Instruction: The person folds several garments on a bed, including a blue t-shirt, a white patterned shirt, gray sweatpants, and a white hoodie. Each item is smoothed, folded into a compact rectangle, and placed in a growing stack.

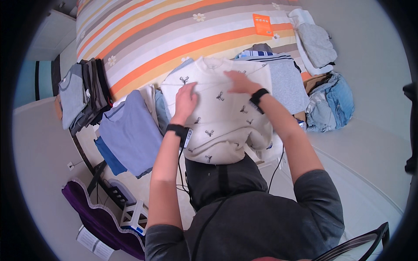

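A cream knit sweater (pixel 225 114) with dark deer-head motifs lies spread in front of me, its neckline pointing away. Its lower part is bunched in soft folds and hangs by my dark trousers. My left hand (pixel 186 101) rests on the sweater's left side, below the shoulder, thumb apart from the fingers. On the right, my right hand (pixel 242 83) is over the upper chest with fingers spread, slightly blurred; whether it touches the cloth I cannot tell. Neither hand grips anything visible. Both wrists wear black straps with small devices.
Left of the sweater lies a blue-lilac top (pixel 132 130); beyond it is a stack of dark folded clothes (pixel 94 88). A grey garment (pixel 287 84) and denim clothes (pixel 339 101) lie right. An orange packet (pixel 263 24) sits on the striped bedspread (pixel 156 55). Cables hang near both forearms.
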The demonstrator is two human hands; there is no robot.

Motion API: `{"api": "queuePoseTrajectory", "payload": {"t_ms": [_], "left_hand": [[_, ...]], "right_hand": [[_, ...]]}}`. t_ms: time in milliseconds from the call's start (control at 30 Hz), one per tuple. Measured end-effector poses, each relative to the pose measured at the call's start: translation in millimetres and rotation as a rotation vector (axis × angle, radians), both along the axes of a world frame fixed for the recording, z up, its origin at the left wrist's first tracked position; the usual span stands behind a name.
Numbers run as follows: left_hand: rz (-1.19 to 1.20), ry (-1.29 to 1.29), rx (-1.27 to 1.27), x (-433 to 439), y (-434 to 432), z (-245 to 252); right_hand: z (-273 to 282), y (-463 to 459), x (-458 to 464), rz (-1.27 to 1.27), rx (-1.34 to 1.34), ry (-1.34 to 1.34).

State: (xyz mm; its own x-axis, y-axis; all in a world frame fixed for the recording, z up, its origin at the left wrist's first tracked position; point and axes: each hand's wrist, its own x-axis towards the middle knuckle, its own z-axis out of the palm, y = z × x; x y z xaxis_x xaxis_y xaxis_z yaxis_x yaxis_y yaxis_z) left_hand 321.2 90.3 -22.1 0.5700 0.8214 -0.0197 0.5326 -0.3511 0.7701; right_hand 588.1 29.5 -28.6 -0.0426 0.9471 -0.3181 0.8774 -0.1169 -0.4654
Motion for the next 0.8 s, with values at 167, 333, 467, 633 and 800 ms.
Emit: {"api": "queuePoseTrajectory", "payload": {"t_ms": [167,333,467,633,800], "left_hand": [[-0.066,0.258,-0.056,32,15,-7],[-0.178,0.189,-0.616,27,7,20],[-0.484,0.081,-0.191,-3,-13,45],[-0.451,0.804,0.148,-59,3,53],[0.32,0.37,0.173,-35,29,21]], "right_hand": [[14,-11,-36,0.177,-0.198,-0.137],[103,-74,29,0.302,0.048,0.039],[138,-125,75,0.173,-0.112,-0.141],[114,-145,117,-0.146,-0.511,-0.641],[47,-76,113,-0.697,0.264,-0.155]]}}
